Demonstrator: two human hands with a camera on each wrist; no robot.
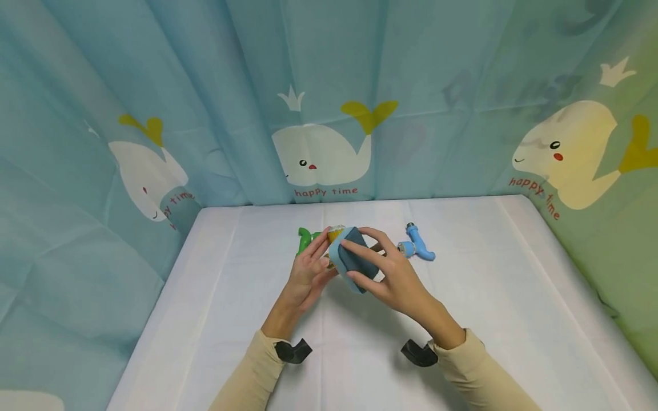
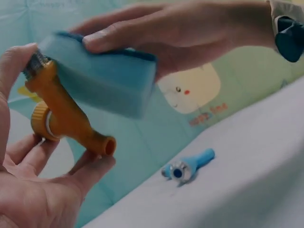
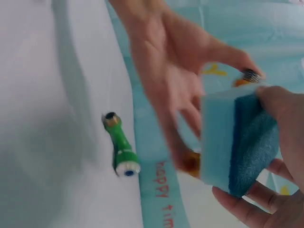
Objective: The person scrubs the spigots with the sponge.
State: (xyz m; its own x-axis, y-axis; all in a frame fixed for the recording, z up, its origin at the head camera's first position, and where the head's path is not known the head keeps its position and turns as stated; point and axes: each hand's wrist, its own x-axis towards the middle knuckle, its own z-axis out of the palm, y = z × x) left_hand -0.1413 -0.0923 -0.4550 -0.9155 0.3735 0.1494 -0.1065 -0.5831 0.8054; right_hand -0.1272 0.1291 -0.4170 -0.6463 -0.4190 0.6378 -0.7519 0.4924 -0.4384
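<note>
- A person holds an orange tap [image 2: 66, 111] and a blue sponge [image 1: 354, 260] together above a white-covered table [image 1: 247, 319].
- The left hand [image 1: 308, 274] pinches the tap between its ends, thumb at the threaded metal tip and a fingertip under the spout, the fingers partly spread.
- The right hand [image 1: 393, 271] grips the sponge, its fingers bent and parted around the darker scouring side; the pale foam faces the tap. Whether foam and tap touch cannot be told.
- A green tap [image 3: 122, 147] lies on the table beyond the left hand, partly hidden by it in the head view.
- A blue tap [image 1: 422, 245] lies on the table beyond the right hand, to its right.
- Beige sleeves [image 1: 252, 371] cover both forearms, a black band [image 1: 294, 351] at each wrist.
- Behind hangs a blue-green curtain [image 1: 437, 68] printed with white whales [image 1: 324, 154] and the words "happy time."
</note>
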